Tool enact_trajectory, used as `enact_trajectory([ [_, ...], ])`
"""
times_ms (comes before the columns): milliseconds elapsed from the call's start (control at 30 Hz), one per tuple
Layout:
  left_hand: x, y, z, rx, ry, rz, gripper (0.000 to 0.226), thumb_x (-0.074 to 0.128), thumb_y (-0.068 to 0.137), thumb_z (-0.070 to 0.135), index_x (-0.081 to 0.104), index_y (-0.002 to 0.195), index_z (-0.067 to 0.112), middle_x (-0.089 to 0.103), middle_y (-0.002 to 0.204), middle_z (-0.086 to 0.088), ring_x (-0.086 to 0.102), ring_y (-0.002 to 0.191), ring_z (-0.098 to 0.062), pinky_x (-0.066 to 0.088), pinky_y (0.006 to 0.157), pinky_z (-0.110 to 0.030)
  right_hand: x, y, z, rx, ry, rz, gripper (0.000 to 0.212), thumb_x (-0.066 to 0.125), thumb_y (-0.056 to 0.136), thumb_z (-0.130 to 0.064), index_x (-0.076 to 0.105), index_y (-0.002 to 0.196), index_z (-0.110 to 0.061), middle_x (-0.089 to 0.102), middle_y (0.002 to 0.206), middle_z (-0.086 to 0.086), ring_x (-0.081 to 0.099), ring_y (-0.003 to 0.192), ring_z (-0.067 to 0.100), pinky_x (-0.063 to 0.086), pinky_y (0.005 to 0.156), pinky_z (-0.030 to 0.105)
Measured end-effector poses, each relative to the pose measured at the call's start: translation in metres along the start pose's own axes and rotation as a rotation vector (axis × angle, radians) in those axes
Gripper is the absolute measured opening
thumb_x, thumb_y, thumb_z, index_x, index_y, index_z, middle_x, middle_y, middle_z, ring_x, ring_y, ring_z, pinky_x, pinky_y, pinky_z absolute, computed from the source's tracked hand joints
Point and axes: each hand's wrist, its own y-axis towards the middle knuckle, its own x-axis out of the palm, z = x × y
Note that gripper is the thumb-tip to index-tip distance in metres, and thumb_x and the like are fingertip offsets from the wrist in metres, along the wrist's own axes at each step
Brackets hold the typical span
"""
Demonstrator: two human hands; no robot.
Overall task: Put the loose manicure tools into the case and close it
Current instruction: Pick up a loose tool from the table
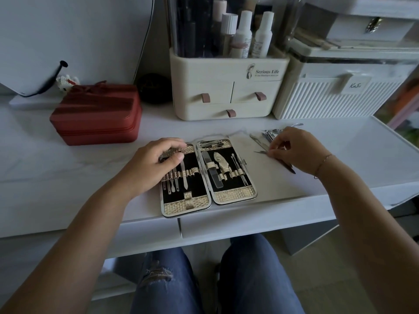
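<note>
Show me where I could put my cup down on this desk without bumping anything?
Bare desk lies between the red box and the open case, left of the left hand. It's crowded right of the case, where the right hand picks among loose tools.

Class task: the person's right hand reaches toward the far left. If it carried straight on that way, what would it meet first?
Probably the loose manicure tools just beyond the right hand; its fingertips already pinch one thin pick. Depth is uncertain.
</note>
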Motion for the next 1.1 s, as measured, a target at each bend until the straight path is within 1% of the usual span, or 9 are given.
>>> enact_trajectory([
  [200, 0.001, 0.000, 0.002, -0.011, 0.008, 0.002, 0.025, 0.055, 0.090, 0.032, 0.060, 0.115, 0.031, 0.056, 0.127, 0.018, 0.045, 0.122, 0.004, 0.031, 0.104, -0.022, -0.001, 0.003, -0.003, -0.012, -0.017, -0.037, 0.021, 0.073, 0.077, -0.026, 0.059, 0.063, -0.032, 0.053, 0.071, -0.013, 0.048, 0.064, 0.000, 0.031, 0.056, 0.015],
  [333, -0.001, -0.001, 0.001, -0.059, -0.037, 0.019, 0.022, 0.053, 0.092, 0.037, 0.059, 0.113, 0.037, 0.060, 0.119, 0.020, 0.051, 0.108, 0.009, 0.037, 0.096, -0.023, -0.001, 0.001, -0.005, -0.005, 0.003, -0.023, 0.012, 0.073, 0.077, -0.021, 0.063, 0.071, -0.022, 0.056, 0.065, -0.012, 0.049, 0.059, 0.000, 0.032, 0.055, 0.014],
  [400, -0.001, -0.001, 0.003, -0.096, -0.115, 0.055, 0.024, 0.048, 0.089, 0.042, 0.061, 0.110, 0.039, 0.063, 0.115, 0.019, 0.055, 0.109, 0.003, 0.039, 0.095, -0.024, -0.002, 0.000, -0.008, -0.011, 0.022, -0.014, 0.009, 0.072, 0.078, -0.017, 0.064, 0.073, -0.017, 0.058, 0.067, -0.009, 0.053, 0.054, 0.000, 0.035, 0.057, 0.014],
  [500, -0.001, -0.001, 0.007, -0.119, -0.167, 0.117, 0.029, 0.043, 0.088, 0.040, 0.062, 0.109, 0.033, 0.065, 0.114, 0.013, 0.056, 0.110, 0.000, 0.040, 0.098, -0.023, -0.004, -0.002, -0.015, -0.043, 0.037, -0.001, 0.006, 0.069, 0.080, -0.010, 0.064, 0.079, -0.012, 0.060, 0.068, -0.005, 0.054, 0.053, -0.013, 0.039, 0.059, 0.015],
  [600, -0.002, -0.002, 0.006, -0.133, -0.139, 0.162, 0.023, 0.046, 0.094, 0.028, 0.062, 0.110, 0.030, 0.065, 0.112, 0.013, 0.057, 0.107, 0.002, 0.041, 0.094, -0.021, -0.005, 0.001, -0.028, -0.052, 0.090, 0.052, 0.016, 0.066, 0.083, -0.009, 0.066, 0.099, -0.013, 0.063, 0.078, 0.000, 0.055, 0.056, 0.000, 0.039, 0.062, 0.008],
  [700, -0.004, -0.003, 0.006, -0.166, -0.105, 0.223, 0.022, 0.048, 0.094, 0.020, 0.064, 0.105, 0.030, 0.066, 0.103, 0.019, 0.057, 0.095, 0.012, 0.040, 0.081, -0.005, -0.005, 0.007, -0.054, -0.082, 0.232, 0.082, 0.020, 0.065, 0.084, -0.014, 0.068, 0.104, -0.013, 0.066, 0.078, 0.000, 0.052, 0.059, 0.002, 0.042, 0.062, 0.007],
  [767, -0.004, -0.002, 0.007, -0.188, -0.103, 0.267, 0.021, 0.050, 0.093, 0.017, 0.065, 0.100, 0.031, 0.064, 0.096, 0.023, 0.057, 0.087, 0.015, 0.036, 0.071, 0.003, 0.000, 0.010, -0.078, -0.072, 0.520, -0.017, 0.013, 0.064, 0.085, -0.010, 0.069, 0.097, -0.009, 0.064, 0.071, 0.001, 0.050, 0.053, 0.004, 0.046, 0.055, 0.013],
  [900, -0.005, -0.002, 0.009, -0.205, -0.125, 0.298, 0.022, 0.051, 0.092, 0.013, 0.065, 0.096, 0.029, 0.066, 0.094, 0.021, 0.058, 0.087, 0.013, 0.038, 0.072, 0.002, 0.023, 0.023, -0.125, -0.010, 0.925, -0.355, 0.005, 0.060, 0.086, -0.005, 0.064, 0.087, -0.007, 0.065, 0.069, 0.002, 0.057, 0.054, 0.006, 0.048, 0.049, 0.015],
  [1100, -0.006, -0.003, 0.011, -0.187, -0.098, 0.283, 0.021, 0.050, 0.093, 0.013, 0.065, 0.103, 0.023, 0.065, 0.097, 0.014, 0.057, 0.090, 0.008, 0.038, 0.072, 0.002, 0.054, 0.044, -0.160, 0.058, 0.843, -0.470, 0.006, 0.063, 0.086, -0.009, 0.065, 0.080, -0.008, 0.066, 0.067, 0.005, 0.060, 0.051, 0.006, 0.046, 0.043, 0.015],
])
